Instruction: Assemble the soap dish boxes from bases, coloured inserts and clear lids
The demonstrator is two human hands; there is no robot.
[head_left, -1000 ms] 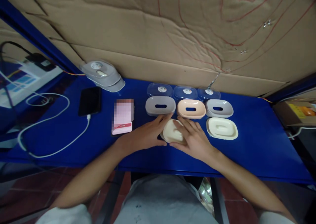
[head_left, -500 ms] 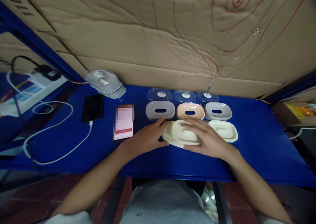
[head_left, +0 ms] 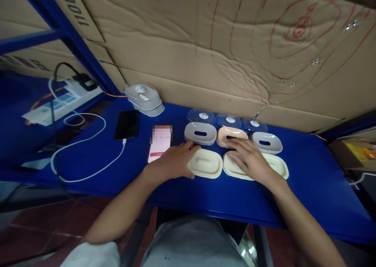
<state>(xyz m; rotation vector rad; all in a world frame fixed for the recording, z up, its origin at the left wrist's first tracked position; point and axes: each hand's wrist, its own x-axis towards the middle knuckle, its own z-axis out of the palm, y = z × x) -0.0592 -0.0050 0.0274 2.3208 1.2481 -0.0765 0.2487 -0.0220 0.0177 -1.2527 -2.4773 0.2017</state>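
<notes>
Three cream oval trays lie in a row on the blue table: a left tray [head_left: 208, 164], a middle tray [head_left: 232, 166] and a right tray [head_left: 280, 166]. My left hand [head_left: 178, 160] rests at the left tray's left edge, fingers apart. Over the middle tray and the front of the peach slotted piece [head_left: 233, 133] is my right hand [head_left: 249, 157], its fingers spread. Grey slotted pieces stand on either side of the peach one, a left one [head_left: 200, 139] and a right one [head_left: 272, 141]. Clear lids [head_left: 194, 116] with round stickers lie behind them.
A lit phone [head_left: 160, 139] is left of my left hand, partly behind it. Farther left are a black phone [head_left: 127, 124] on a white cable, stacked grey containers [head_left: 148, 102] and a power strip [head_left: 55, 108]. Cardboard [head_left: 164, 43] stands behind the table [head_left: 311, 184].
The cream trays that were overlapped between my hands now lie apart, side by side. My hands have spread apart around them. The camera view has shifted, so the scene sits further right.
</notes>
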